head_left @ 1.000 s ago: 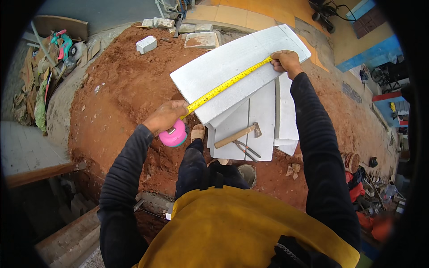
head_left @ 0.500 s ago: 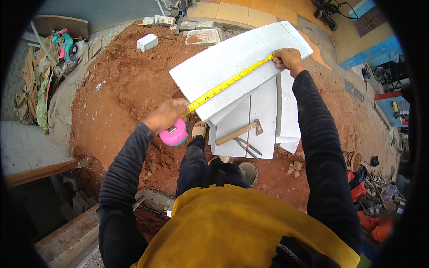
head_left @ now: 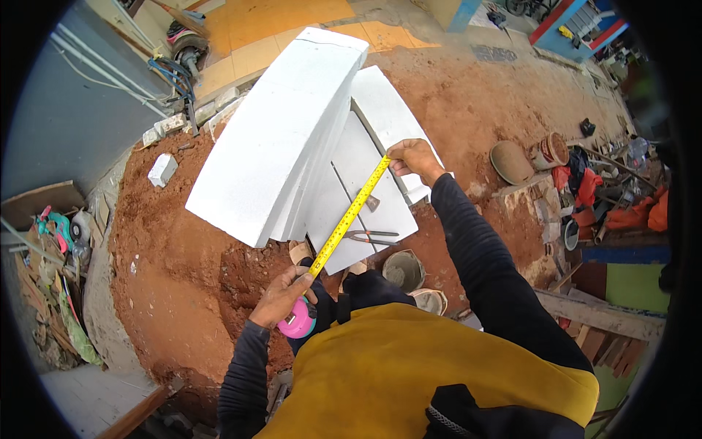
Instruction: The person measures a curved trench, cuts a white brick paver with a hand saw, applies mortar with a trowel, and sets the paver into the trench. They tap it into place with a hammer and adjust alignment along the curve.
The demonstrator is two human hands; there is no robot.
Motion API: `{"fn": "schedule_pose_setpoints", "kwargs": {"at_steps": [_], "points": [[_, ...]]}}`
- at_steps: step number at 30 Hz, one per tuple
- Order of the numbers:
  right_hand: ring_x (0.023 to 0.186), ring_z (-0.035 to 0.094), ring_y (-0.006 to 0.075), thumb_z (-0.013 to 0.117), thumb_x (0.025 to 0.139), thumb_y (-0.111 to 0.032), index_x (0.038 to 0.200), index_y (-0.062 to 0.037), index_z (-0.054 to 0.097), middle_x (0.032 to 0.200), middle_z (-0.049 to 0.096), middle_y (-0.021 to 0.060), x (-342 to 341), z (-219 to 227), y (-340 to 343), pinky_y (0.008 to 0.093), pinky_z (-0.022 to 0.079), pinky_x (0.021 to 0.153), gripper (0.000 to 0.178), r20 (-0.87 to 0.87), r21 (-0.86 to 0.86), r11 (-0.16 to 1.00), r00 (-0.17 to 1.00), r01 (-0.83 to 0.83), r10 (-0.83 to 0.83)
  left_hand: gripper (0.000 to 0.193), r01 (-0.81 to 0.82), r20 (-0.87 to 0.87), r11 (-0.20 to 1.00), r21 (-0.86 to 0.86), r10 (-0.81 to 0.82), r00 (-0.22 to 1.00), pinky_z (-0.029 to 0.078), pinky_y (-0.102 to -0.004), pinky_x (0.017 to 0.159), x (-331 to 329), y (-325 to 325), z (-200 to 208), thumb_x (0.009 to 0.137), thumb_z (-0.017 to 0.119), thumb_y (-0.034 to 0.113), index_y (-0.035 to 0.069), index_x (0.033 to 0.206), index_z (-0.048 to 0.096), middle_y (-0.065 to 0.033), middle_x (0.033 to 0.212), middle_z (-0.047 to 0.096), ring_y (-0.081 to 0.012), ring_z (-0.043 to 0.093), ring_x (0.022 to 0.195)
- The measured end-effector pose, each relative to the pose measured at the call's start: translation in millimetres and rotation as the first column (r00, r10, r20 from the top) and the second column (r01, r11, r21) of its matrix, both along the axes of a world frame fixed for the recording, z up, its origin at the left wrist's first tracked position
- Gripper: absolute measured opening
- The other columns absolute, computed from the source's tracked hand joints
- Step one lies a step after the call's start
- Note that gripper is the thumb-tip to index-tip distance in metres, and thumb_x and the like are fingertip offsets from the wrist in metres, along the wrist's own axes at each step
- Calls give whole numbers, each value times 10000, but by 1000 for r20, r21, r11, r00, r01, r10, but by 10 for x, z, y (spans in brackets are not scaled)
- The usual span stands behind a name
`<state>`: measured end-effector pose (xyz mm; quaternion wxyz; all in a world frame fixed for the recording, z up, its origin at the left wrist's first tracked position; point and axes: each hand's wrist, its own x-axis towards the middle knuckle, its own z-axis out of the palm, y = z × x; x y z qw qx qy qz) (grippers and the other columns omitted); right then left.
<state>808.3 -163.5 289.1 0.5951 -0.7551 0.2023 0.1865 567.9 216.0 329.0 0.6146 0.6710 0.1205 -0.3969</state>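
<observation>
A yellow tape measure blade (head_left: 351, 213) stretches slantwise between my hands. My left hand (head_left: 281, 296) is closed on its near end, just above the pink case (head_left: 296, 322). The far end is pinched in my right hand (head_left: 414, 158), over the lower slabs. A large white curved slab (head_left: 274, 139) lies tilted on top of the stack, left of the blade. Beneath it, flat white slabs (head_left: 395, 121) carry a hammer (head_left: 373, 203), its handle mostly hidden by the blade, and a pair of pincers (head_left: 374, 236).
Two buckets (head_left: 404, 270) stand by my feet. Reddish soil (head_left: 175, 271) surrounds the stack, with a small white block (head_left: 162, 170) on it. Toys and scrap (head_left: 62, 241) lie at the left. A round pan (head_left: 511, 162), another bucket (head_left: 553, 149) and orange bags (head_left: 635, 214) are at the right.
The tape has come off the top slab toward me and now hangs over the lower slabs. Both hands moved nearer my body, the right one leftward too. The view has turned.
</observation>
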Motion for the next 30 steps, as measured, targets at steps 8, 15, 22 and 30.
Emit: {"fn": "schedule_pose_setpoints", "kwargs": {"at_steps": [8,15,22,30], "points": [[806,729,213,725,1012,-346,1192,-101,756,1057,741,121,-2704,-1045,829,391,634,613,305,-383,518,827,924,221,-7,695,128,69,966,226,-147,987,535,-329,836,-82,-872,-987,1110,529,542,-38,1487,457,-170,1167,702,-188,657,962],[1182,689,343,719,977,-500,1565,-135,436,1351,607,165,-2990,-1449,944,499,656,854,748,-350,866,385,937,319,10,905,218,95,937,272,-251,963,364,-431,1214,283,-1219,-1485,1111,429,624,-97,1630,255,-302,1612,379,-363,425,1480],[1122,723,330,765,907,-413,1428,-32,508,1242,697,210,-1764,-2664,617,456,647,817,694,-273,189,797,810,574,-519,821,345,161,862,371,-425,891,357,-411,1222,11,-792,-1185,1070,652,316,-75,1655,228,-262,1633,383,-330,421,1484],[1349,505,437,711,939,-294,1540,-32,487,1446,538,227,-1415,-3066,698,542,459,1133,692,-98,-313,740,754,596,-649,704,509,-332,611,607,-387,860,496,-369,825,-371,849,-1309,1027,710,306,-74,1545,422,-100,1048,638,-187,598,937]]}}
